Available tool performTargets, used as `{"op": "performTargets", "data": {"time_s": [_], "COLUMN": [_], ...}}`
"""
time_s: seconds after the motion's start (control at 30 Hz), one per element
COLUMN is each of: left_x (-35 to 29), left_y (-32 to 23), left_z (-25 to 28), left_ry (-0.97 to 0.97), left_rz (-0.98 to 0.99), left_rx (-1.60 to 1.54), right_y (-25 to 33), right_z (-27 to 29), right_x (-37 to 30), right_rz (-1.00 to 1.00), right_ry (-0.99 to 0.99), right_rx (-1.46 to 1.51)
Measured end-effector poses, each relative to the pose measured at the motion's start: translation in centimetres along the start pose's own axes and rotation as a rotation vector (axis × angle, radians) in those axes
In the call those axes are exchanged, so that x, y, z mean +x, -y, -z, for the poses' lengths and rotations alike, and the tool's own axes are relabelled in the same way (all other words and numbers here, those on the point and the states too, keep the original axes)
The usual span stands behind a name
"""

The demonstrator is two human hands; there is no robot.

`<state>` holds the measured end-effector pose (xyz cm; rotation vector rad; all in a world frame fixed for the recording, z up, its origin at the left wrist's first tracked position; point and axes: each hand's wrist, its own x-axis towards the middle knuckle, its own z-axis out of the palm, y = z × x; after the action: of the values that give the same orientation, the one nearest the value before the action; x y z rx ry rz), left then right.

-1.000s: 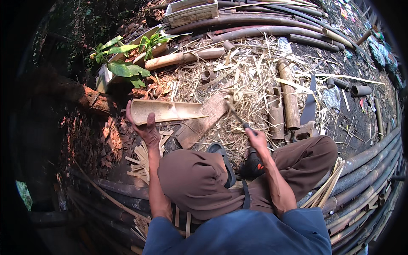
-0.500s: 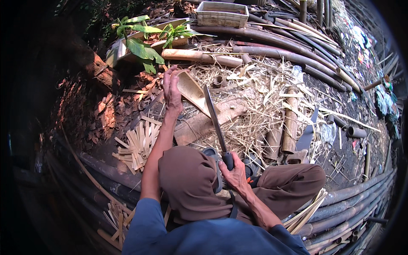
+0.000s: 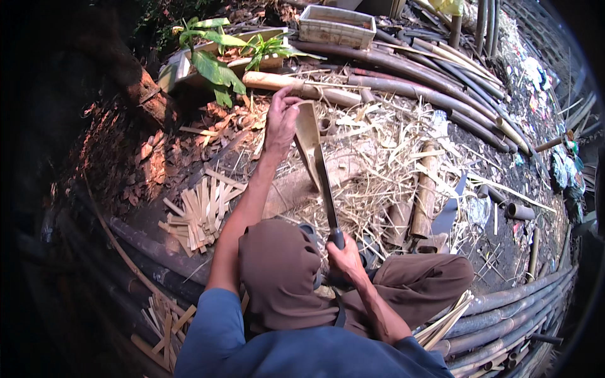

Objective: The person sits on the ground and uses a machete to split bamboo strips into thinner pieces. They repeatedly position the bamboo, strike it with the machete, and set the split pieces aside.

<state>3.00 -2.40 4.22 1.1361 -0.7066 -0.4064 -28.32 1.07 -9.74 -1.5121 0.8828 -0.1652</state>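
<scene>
My left hand (image 3: 282, 126) grips the upper left edge of a split half-round bamboo piece (image 3: 306, 128), its thumb near the rim and its fingers bent. The piece stands tilted, with its lower end down by a thick wooden log (image 3: 285, 193). In my right hand (image 3: 347, 259) is the black handle of a machete (image 3: 328, 198), fingers wrapped round it. The long dark blade points up and away from me, and its far part overlaps the right side of the bamboo piece. Whether the edge touches the bamboo, I cannot tell.
A pile of bamboo slats (image 3: 203, 211) lies left of the log. Shavings (image 3: 384, 151) cover the ground at right, beside short bamboo tubes (image 3: 426, 198) and a saw blade (image 3: 449, 208). Long poles (image 3: 403, 66), a plastic crate (image 3: 337, 26) and potted plants (image 3: 214, 68) lie beyond.
The bamboo piece has moved right and stands more upright, with my left hand moving along. The machete blade now overlaps the piece's right side; its handle is slightly lower.
</scene>
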Motion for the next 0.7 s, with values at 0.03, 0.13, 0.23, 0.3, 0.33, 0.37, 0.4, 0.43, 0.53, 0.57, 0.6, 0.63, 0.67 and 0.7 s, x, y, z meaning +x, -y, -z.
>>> {"op": "performTargets", "data": {"time_s": [0.03,0.13,0.23,0.3,0.33,0.37,0.4,0.43,0.53,0.57,0.6,0.63,0.67,0.7], "left_x": [0.2,2.3,3.0,3.9,4.2,4.8,5.6,5.6,5.6,6.6,6.7,6.2,5.7,5.8], "left_y": [0.3,-0.9,-1.9,-1.7,-1.8,-1.9,-1.7,-1.4,-0.9,-1.2,-1.2,-0.8,-0.4,0.2], "left_z": [1.2,2.6,3.1,3.1,2.9,2.7,1.7,1.4,2.4,2.5,2.8,2.9,3.0,3.4], "left_ry": [-0.035,0.203,0.44,0.496,0.514,0.542,0.584,0.623,0.652,0.653,0.604,0.555,0.506,0.391], "left_rz": [-0.016,0.146,0.274,0.312,0.306,0.295,0.283,0.283,0.268,0.263,0.272,0.291,0.31,0.238], "left_rx": [-0.038,-0.102,-0.063,-0.033,0.01,0.028,0.028,0.043,0.052,0.077,0.055,0.023,-0.008,-0.029], "right_y": [3.9,4.9,8.7,10.4,9.2,8.9,6.5,3.7,0.1,-1.5,-1.4,-0.7,0.2,1.3], "right_z": [-0.1,1.3,4.2,4.6,5.2,4.0,4.9,5.6,7.1,7.4,7.2,6.9,6.9,6.7], "right_x": [-2.6,-2.1,-2.3,-2.2,-1.1,-0.3,0.5,1.1,2.3,2.0,0.6,-0.7,-1.7,-2.2], "right_rz": [-0.269,0.051,0.335,0.561,0.784,0.986,0.941,0.869,0.119,0.134,0.136,0.19,0.183,0.189], "right_ry": [0.251,-0.075,-0.221,-0.268,-0.279,-0.263,-0.373,-0.472,-0.079,-0.089,-0.095,-0.126,-0.119,-0.124], "right_rx": [0.626,0.306,0.068,0.112,0.013,0.39,0.042,-0.285,-0.669,-0.738,-0.73,-0.727,-0.664,-0.594]}}
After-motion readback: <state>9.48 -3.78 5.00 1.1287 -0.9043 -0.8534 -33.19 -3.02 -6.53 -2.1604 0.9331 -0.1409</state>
